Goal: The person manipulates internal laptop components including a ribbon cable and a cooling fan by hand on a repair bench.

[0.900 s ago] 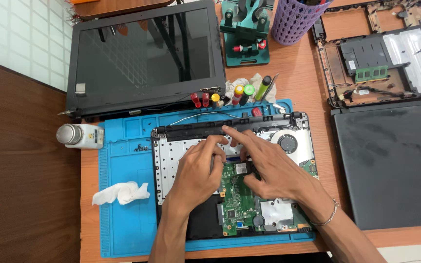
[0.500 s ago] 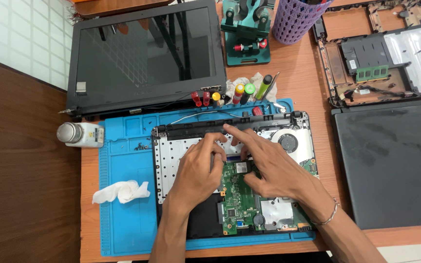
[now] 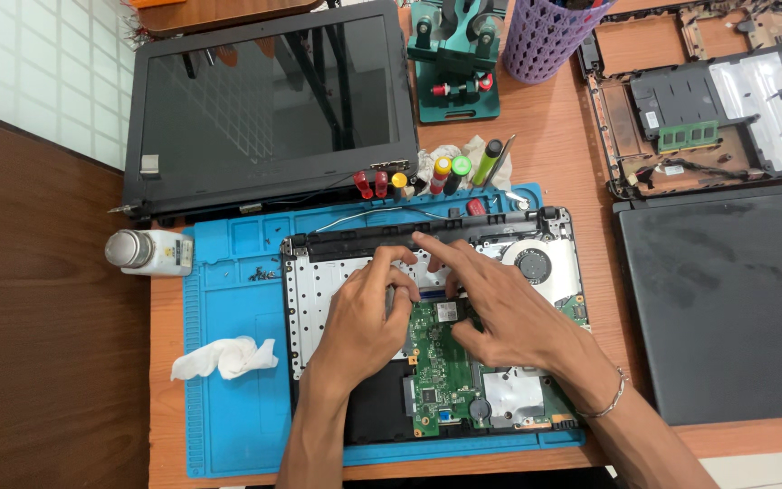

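While the opened laptop base (image 3: 337,281) lies on the blue mat (image 3: 228,417) on the worktop (image 3: 536,154), both hands press onto it. The left hand (image 3: 364,317) and right hand (image 3: 500,303) hold nothing, fingers spread over the green circuit board (image 3: 441,371).

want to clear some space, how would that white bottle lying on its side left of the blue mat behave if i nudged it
The white bottle looks round and lies on its side, so it would probably roll rather than slide. It sits at the blue mat edge, which may block rolling that way. It seems small, likely light.
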